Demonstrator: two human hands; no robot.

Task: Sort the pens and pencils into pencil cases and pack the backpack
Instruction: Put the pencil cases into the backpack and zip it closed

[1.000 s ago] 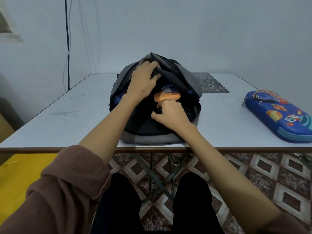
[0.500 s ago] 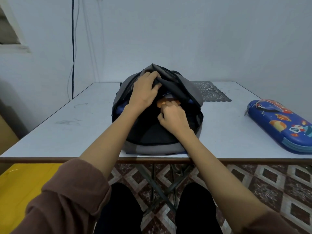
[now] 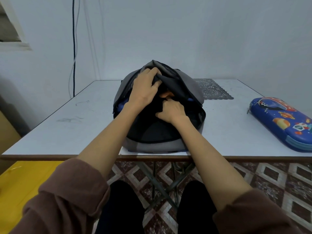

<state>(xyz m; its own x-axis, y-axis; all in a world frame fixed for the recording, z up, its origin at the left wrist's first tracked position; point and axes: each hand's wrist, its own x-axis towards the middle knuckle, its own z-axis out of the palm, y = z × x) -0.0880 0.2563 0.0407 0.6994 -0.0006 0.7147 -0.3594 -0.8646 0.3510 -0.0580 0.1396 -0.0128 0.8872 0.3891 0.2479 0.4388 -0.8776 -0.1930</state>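
A grey and black backpack (image 3: 189,85) lies on the white table (image 3: 84,119), its opening facing me. My left hand (image 3: 145,88) grips the upper flap of the backpack and holds it up. My right hand (image 3: 170,110) is curled at the opening, fingers pushing in against an orange pencil case (image 3: 166,95) of which only a small part shows inside. A blue pencil case (image 3: 285,122) with a space print lies shut on the table at the far right.
A dark lace mat (image 3: 212,90) lies behind the backpack on the right. A black cable (image 3: 74,48) hangs down the wall at the left. The table's front edge is close to my knees; patterned floor tiles below.
The orange pencil case has sunk deeper into the backpack and is now mostly hidden. My right hand has moved up to the opening; my left hand keeps its hold on the flap.
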